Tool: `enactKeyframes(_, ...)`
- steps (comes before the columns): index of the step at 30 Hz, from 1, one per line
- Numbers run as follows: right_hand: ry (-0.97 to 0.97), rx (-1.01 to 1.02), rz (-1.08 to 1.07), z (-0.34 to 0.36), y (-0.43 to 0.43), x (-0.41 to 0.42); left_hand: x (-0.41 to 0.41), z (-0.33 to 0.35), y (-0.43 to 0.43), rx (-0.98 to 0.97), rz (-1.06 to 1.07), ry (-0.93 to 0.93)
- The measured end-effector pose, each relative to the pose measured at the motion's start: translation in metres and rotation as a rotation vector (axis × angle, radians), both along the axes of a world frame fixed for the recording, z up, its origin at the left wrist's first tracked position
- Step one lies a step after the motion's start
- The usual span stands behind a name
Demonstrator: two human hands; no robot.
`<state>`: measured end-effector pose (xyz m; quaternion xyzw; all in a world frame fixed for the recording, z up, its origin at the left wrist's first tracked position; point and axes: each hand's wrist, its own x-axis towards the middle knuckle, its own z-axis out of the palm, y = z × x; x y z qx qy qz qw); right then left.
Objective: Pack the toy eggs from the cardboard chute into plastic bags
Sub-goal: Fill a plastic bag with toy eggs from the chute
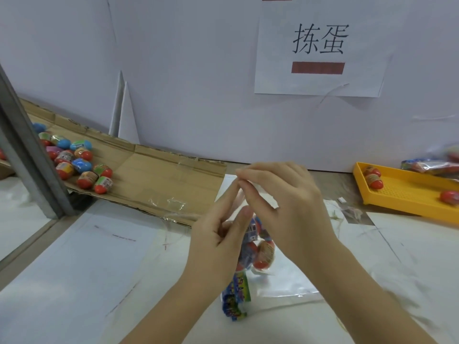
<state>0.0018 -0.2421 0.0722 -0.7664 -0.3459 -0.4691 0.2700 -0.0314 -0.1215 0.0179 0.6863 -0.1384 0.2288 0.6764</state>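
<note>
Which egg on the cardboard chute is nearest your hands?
The red egg with the green barcode label, at the pile's lower right corner; the rest lie farther up the cardboard chute.

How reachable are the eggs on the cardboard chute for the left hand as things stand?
Probably yes: the eggs lie on the cardboard chute, left of the left hand, with only bare cardboard between. But its fingers pinch the plastic bag, so it must let go first.
</note>
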Motion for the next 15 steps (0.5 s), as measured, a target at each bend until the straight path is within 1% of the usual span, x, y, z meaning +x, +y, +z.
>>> enactKeyframes(3, 0.012, -0.004, -0.022, 0.0007, -0.0015, -0.0024, -0.0023, 0.0003, -0.0014, 0.017, -0.006, -0.013)
enactKeyframes(8, 0.015, 0.069, -0.031, 0.0033, -0.0027, -0.0045, -0.0053, 0.0042, -0.0004, 0.016, -0.017, -0.026)
enactKeyframes(12, -0.051, -0.016, -0.112, 0.0048, -0.005, -0.0023, -0.0059, 0.0036, -0.0019, 0.088, -0.028, -0.035)
enactKeyframes(15, -0.088, -0.022, -0.148, 0.0049, -0.0058, -0.002, -0.0075, 0.0025, -0.002, 0.117, -0.04, 0.003)
